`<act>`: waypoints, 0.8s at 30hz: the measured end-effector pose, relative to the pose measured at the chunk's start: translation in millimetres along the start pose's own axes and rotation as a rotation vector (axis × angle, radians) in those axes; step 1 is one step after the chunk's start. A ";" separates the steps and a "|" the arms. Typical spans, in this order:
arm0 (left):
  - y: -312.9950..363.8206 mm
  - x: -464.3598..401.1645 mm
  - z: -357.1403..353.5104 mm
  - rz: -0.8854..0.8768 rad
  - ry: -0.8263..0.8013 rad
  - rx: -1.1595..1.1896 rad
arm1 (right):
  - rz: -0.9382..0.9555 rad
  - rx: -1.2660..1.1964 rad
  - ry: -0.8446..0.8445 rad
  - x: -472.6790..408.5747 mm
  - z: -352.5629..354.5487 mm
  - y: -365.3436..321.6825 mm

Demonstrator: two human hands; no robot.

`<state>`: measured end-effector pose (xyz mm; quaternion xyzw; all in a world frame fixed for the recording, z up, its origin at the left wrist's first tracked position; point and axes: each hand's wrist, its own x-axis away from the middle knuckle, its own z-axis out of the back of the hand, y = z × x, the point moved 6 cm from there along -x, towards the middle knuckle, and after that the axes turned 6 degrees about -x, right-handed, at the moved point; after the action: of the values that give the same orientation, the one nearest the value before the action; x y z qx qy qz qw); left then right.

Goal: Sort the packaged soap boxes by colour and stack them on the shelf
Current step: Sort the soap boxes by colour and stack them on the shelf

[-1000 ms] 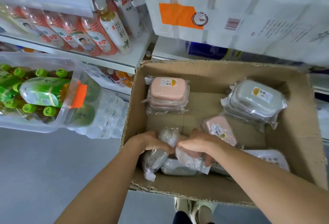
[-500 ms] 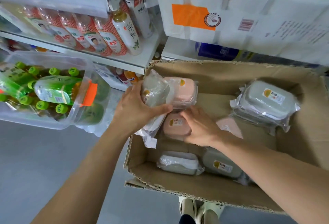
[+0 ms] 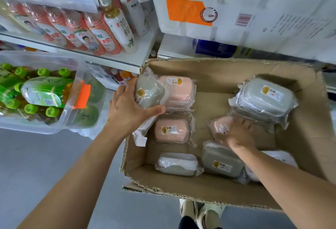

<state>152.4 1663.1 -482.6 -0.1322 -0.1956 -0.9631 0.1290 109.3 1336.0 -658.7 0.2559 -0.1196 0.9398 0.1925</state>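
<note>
An open cardboard box (image 3: 300, 147) holds plastic-wrapped soap boxes. My left hand (image 3: 131, 108) grips a grey soap box (image 3: 150, 92) upright at the box's left wall. Behind it lies a stack of pink soap boxes (image 3: 181, 92), and a single pink one (image 3: 171, 130) sits in front of that. A grey stack (image 3: 263, 99) stands at the back right. My right hand (image 3: 238, 132) rests, blurred, on a tilted pink soap box (image 3: 220, 127). Two grey ones (image 3: 177, 164) (image 3: 222, 164) lie near the front wall, with a white one (image 3: 280, 158) partly hidden under my right forearm.
White shelves (image 3: 112, 59) at the left carry red-labelled bottles (image 3: 91, 36) and a tea bottle (image 3: 121, 28). A clear bin (image 3: 78, 112) of green-capped bottles juts out at the left. White sacks with orange patches (image 3: 218, 8) lie behind the box. Grey floor and my shoes (image 3: 198, 212) are below.
My left hand lifted a grey soap box from the front of the carton to its left wall. My right hand set a pink box down, then moved right onto the tilted pink one.
</note>
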 end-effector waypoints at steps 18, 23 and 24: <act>-1.6 -0.2 -4.3 -0.007 -0.050 0.099 | 0.856 0.078 -0.030 75.4 -14.2 -172.1; 3.7 2.9 -1.9 -0.024 -0.076 0.058 | 0.883 0.056 0.018 81.8 10.0 -151.3; 9.4 3.9 -2.4 -0.038 -0.089 0.042 | 0.874 0.053 0.050 82.8 19.1 -132.9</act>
<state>151.1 1653.0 -480.3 -0.1684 -0.2239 -0.9542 0.1046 108.1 1474.0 -582.2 0.1632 -0.1879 0.9416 -0.2268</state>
